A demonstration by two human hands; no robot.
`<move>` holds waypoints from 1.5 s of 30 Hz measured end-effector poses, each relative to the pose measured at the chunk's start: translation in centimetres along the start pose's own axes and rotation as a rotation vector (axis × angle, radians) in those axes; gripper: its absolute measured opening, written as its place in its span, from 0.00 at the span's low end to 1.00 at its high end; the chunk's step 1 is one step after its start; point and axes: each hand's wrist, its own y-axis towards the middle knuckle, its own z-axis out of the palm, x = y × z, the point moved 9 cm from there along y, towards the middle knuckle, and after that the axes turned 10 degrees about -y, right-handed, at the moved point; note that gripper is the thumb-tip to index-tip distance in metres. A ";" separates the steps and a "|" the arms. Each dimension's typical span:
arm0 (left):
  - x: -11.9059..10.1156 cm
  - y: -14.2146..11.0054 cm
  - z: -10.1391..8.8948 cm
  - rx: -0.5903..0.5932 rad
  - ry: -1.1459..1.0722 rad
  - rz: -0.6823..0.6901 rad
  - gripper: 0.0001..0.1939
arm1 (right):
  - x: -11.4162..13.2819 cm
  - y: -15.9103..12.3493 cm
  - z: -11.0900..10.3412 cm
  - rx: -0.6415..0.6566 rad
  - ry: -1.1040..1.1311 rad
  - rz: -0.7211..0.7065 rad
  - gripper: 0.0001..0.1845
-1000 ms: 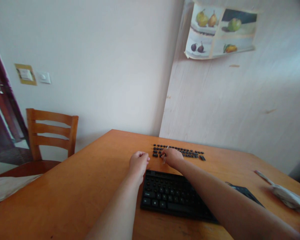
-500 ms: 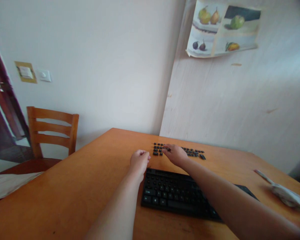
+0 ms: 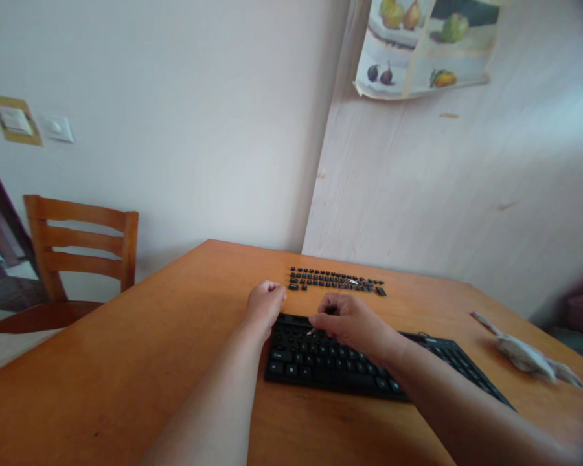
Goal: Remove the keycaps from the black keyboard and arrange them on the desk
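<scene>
Two bare hands at the black keyboard point(image 3: 340, 377), which lies on the wooden table point(image 3: 175, 356). Right hand point(image 3: 342, 321) over the keyboard's upper left part, fingers pinched on a thin light-coloured tool point(image 3: 311, 332), tip pointing down at the keys; can't tell if tip touches. Something dark shows inside the grip, too small to identify. Left hand point(image 3: 265, 303) just beyond the keyboard's upper left corner, fingers curled into a loose fist; can't tell if anything's inside. Several rows of loose black keycaps point(image 3: 321, 283) behind the keyboard, slim pale item point(image 3: 352, 281) among them. Pale bag-like object point(image 3: 522, 355) right of the keyboard. Wooden chair point(image 3: 82, 243) well left of it.
</scene>
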 end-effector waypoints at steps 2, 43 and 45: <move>0.1 0.1 0.1 0.007 0.009 0.008 0.05 | 0.1 -0.5 0.6 -0.002 -0.031 0.002 0.09; -1.2 -1.1 2.8 0.192 0.432 0.245 0.06 | -2.0 -1.2 1.1 -0.323 0.291 0.011 0.12; -2.3 -1.6 3.0 0.202 0.448 0.274 0.06 | -2.2 -1.2 0.8 -0.342 0.372 -0.004 0.13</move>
